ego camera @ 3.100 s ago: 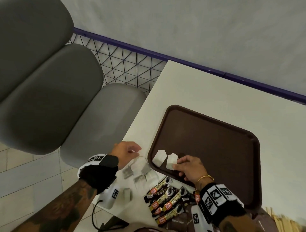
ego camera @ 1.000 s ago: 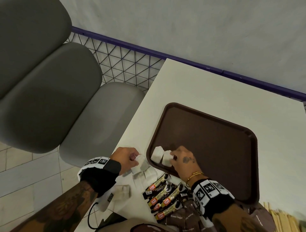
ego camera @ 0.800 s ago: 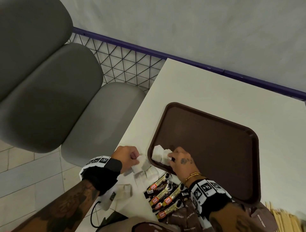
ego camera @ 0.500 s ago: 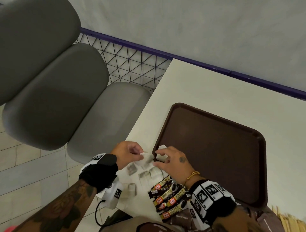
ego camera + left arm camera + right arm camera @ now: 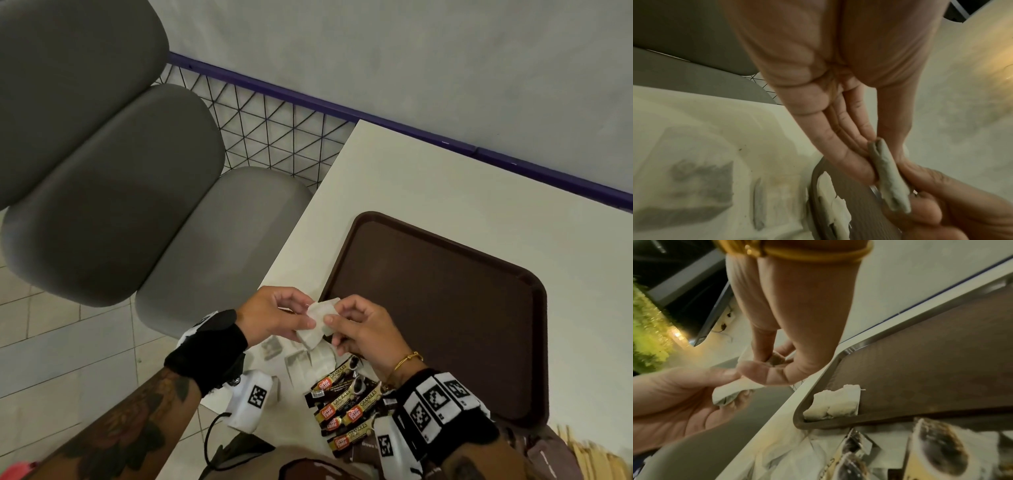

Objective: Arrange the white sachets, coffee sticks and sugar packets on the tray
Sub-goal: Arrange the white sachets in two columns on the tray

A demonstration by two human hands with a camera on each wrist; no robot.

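Note:
Both hands meet above the table's left edge, just left of the brown tray [image 5: 445, 308]. My left hand [image 5: 306, 313] and right hand [image 5: 334, 313] both pinch a white sachet [image 5: 317, 322] between thumb and fingers; it may be more than one. The left wrist view shows it edge-on as a sachet [image 5: 888, 177]. Two white sachets [image 5: 834, 404] lie side by side in the tray's near left corner [image 5: 803, 415], hidden by my right hand in the head view. More white sachets [image 5: 301, 359] and several coffee sticks [image 5: 342, 404] lie on the table below the hands.
Dark brown sugar packets [image 5: 363, 452] and wooden stirrers [image 5: 592, 459] lie at the near edge. A grey padded bench [image 5: 137, 205] stands left of the table [image 5: 445, 178]. A wire grid and a purple rail run along the wall behind.
My right hand left the two sachets in the tray corner and moved left. My left hand lifted a sachet off the table pile, and both hands now hold it together.

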